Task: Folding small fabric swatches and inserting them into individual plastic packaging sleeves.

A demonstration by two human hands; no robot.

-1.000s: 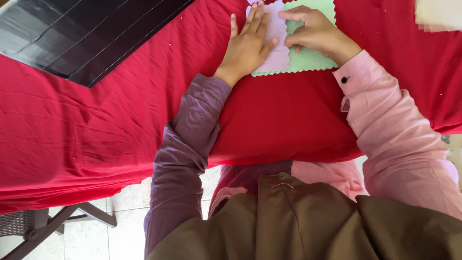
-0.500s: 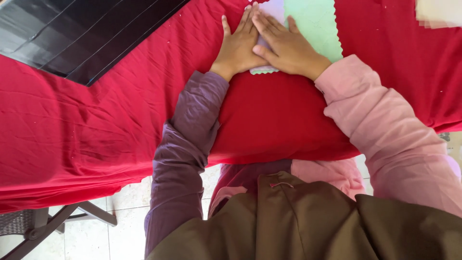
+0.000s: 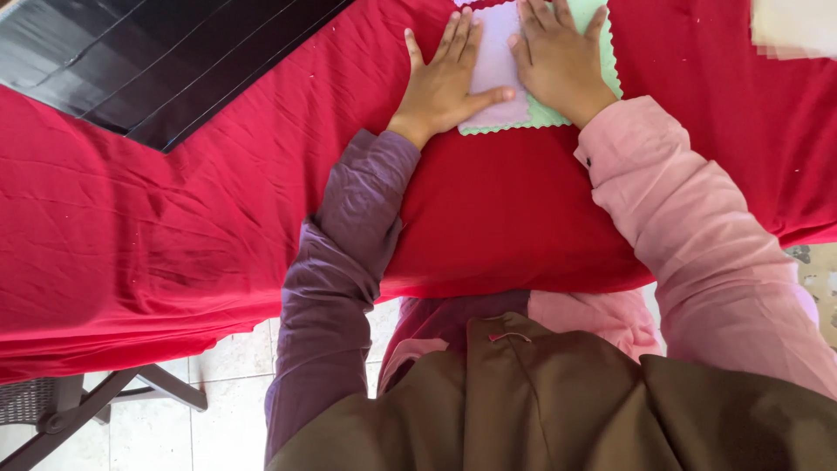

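Pressing both hands flat, we hold a pale lilac cloth (image 3: 497, 61) against the red tabletop (image 3: 218, 227) near twelve o'clock of the view. Our left hand (image 3: 440, 83) lies spread with fingers apart at the cloth's nine o'clock edge, thumb across its lower corner. Our right hand (image 3: 558, 61) lies spread at the cloth's three o'clock side, covering a green cloth with a zigzag edge (image 3: 545, 118) beneath the lilac one. A black panel (image 3: 166, 61) sits at ten o'clock, well apart.
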